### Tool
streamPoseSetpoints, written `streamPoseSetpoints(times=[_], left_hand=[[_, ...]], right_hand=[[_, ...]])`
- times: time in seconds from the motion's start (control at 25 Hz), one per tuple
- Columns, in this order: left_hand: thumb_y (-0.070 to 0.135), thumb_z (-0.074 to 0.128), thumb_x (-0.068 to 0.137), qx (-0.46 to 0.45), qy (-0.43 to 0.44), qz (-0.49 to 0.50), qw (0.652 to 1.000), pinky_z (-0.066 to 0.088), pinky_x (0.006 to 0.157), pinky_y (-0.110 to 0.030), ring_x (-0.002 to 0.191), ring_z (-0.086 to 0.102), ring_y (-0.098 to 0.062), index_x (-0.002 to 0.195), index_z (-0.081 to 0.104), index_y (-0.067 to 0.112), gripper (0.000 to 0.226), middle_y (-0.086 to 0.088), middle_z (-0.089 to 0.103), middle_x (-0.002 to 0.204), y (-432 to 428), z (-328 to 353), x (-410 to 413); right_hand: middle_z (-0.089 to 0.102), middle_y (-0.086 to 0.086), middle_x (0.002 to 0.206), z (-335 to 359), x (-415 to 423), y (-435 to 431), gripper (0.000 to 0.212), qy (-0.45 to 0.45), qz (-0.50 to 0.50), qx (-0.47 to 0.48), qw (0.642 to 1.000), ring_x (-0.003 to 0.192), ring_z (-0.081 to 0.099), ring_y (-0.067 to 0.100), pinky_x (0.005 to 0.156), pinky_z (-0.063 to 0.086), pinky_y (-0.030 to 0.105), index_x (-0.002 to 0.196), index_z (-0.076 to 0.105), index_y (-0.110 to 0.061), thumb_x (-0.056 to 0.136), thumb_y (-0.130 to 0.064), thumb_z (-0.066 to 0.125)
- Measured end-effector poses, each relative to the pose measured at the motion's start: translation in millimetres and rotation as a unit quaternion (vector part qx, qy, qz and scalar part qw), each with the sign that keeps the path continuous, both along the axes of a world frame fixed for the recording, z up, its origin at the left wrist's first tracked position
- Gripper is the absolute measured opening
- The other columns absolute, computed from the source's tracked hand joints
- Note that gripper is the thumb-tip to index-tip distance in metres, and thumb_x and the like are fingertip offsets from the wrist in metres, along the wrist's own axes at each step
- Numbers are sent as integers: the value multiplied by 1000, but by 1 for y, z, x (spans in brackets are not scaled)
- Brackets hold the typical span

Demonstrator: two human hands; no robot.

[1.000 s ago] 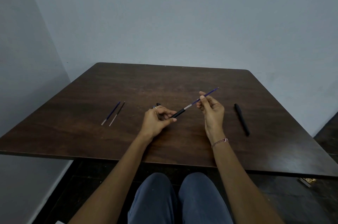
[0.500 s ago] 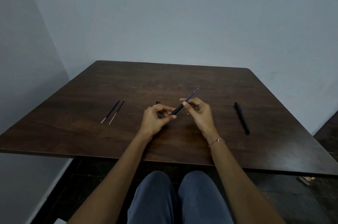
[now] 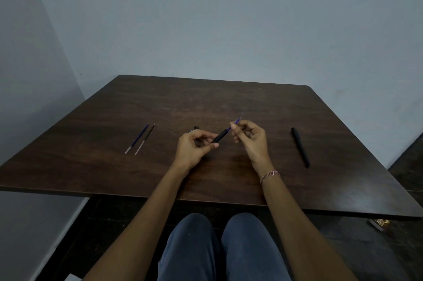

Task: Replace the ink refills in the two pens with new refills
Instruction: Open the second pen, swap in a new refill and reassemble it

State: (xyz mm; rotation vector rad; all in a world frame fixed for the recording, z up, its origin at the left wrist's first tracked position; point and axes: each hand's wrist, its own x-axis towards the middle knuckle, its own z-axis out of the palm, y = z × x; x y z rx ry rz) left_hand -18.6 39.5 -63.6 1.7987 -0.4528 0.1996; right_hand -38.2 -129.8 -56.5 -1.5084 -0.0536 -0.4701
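My left hand (image 3: 194, 146) grips a black pen barrel (image 3: 220, 136) held just above the table. A thin blue refill (image 3: 235, 122) sticks out of the barrel's far end, and my right hand (image 3: 249, 138) pinches it between thumb and forefinger. Only a short tip of the refill shows past my fingers. A second black pen (image 3: 300, 147) lies whole on the table to the right. Two loose refills, one blue (image 3: 137, 138) and one dark (image 3: 145, 139), lie side by side to the left. A small dark piece (image 3: 196, 127) shows just behind my left hand.
The dark wooden table (image 3: 229, 102) stands against a grey wall, in a corner at the left. My knees in blue trousers (image 3: 217, 248) sit below its near edge. A small object (image 3: 377, 222) lies on the floor at the right.
My right hand has moved left toward my left hand, and the blue refill has slid far into the barrel. Much less of the refill shows now.
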Motion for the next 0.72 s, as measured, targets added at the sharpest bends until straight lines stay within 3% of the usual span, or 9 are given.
streamPoseSetpoints(times=[0.08,0.24,0.52,0.6,0.72], left_hand=[[6,80,68,-4,0,9,1000,43,64,-9,65,56,4,83,71,26,27,7,65,76,1,-1,2],[5,78,71,-73,10,71,995,46,65,-11,66,57,4,84,70,25,25,6,65,77,2,-1,6],[1,72,77,-270,73,192,941,49,66,-8,71,63,6,99,68,8,23,5,66,83,13,6,11],[1,71,78,-286,74,198,935,48,64,-7,69,62,9,100,66,5,23,5,64,83,12,7,10],[3,70,79,-296,79,204,930,48,65,-7,75,62,1,100,66,8,22,5,64,85,13,6,11]], right_hand=[[63,1,69,1,-1,0,6,-3,12,0,1000,59,57,3,56,47,18,91,67,-11,86,-9,66],[61,4,71,1,0,-3,22,-5,2,25,1000,60,56,6,57,47,19,116,53,-19,94,-19,56],[61,4,74,0,1,-1,33,0,-14,28,1000,57,56,7,54,47,19,131,35,-21,99,-28,41],[62,2,74,-2,2,-2,32,-9,-39,-4,999,60,56,8,55,47,19,129,38,-22,98,-30,44],[65,-3,75,-3,6,6,20,7,-78,-143,987,68,61,8,64,49,23,115,53,-24,95,-29,53]])
